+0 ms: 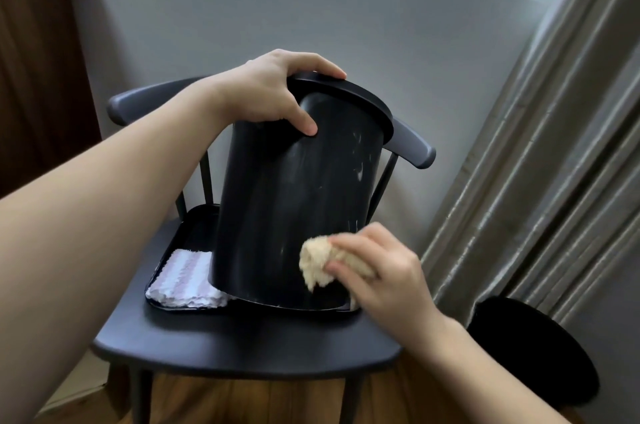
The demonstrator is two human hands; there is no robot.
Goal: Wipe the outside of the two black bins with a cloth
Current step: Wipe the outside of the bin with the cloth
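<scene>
A tall black bin (294, 201) stands tilted on a black tray (180, 243) on a dark chair, its side streaked with pale marks. My left hand (273, 91) grips its upper rim, fingers over the top and thumb on the side. My right hand (377, 271) holds a bunched beige cloth (317, 262) pressed against the bin's lower right side. A second black bin (533, 351) sits on the floor at the lower right, by the curtain.
A folded white and pink striped cloth (187, 276) lies on the tray left of the bin. The dark chair (242, 344) stands against a grey wall, its backrest behind the bin. A grey curtain (554, 163) hangs at the right, a wooden door (38, 77) at the left.
</scene>
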